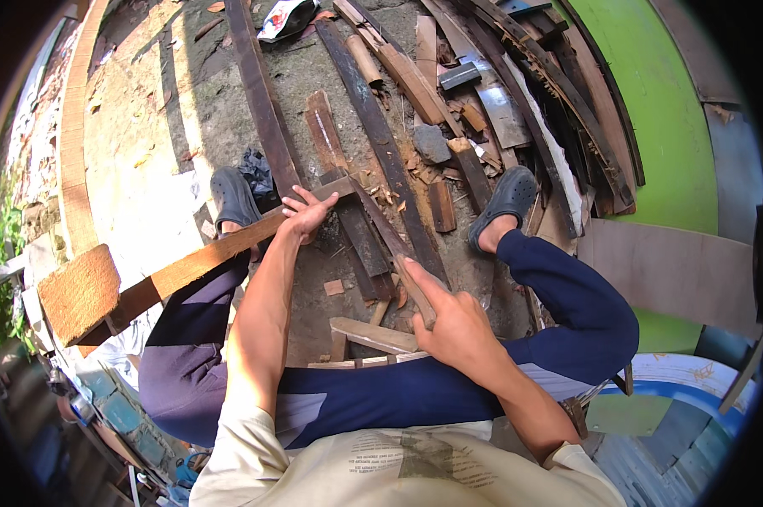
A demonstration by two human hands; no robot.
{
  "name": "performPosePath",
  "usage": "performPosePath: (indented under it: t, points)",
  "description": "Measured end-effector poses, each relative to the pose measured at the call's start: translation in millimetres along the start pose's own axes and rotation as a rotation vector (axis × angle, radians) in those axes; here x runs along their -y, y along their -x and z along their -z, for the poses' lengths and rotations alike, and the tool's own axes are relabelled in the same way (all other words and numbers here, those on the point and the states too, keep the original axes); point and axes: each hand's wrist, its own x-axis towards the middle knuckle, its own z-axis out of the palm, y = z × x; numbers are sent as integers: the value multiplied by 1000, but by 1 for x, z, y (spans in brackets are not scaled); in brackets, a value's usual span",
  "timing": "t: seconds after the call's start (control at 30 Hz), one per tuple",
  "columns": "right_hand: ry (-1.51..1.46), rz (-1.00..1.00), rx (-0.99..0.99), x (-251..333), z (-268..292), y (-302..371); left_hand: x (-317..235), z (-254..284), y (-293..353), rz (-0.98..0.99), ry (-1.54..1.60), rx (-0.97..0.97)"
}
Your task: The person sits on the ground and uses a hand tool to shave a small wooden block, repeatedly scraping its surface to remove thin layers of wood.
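A long wooden plank (221,252) slants from the lower left up to the middle. My left hand (308,218) holds it near its far end, fingers across its top and thumb stretched along it. My right hand (457,328) is closed round the wooden handle of a long, dark, narrow-bladed tool (380,221). The blade points up and left, its tip at the plank's end beside my left hand; its exact kind is unclear. Under that end lies a dark wooden block (360,237).
Between my feet, in dark clogs (506,203), lie wood offcuts and shavings. Long dark boards (381,152) run away from me. A hammer head (459,76), a grey stone (432,144) and stacked timber (567,93) are at the right, before a green panel (677,135).
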Motion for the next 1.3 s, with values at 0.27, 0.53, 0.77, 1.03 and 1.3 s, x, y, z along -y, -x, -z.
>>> performPosePath:
  t: [0.27, 0.53, 0.77, 1.03, 1.3]
  points:
    - [71, -101, -16, -18, -21, -78, -32, -7, 41, -4, 177, -100]
    - [30, -23, -95, -22, -27, -55, 12, -4, -21, -252, -2570, -116]
    - [7, -9, -83, -14, -7, 5, 24, 4, -26, -208, -2721, -76]
    - [65, -47, -101, -35, -34, -76, 18, -11, -26, -238, -2743, -371]
    - [2, 21, -127, -42, -10, -3, 8, 0, 4, -324, -2729, -221]
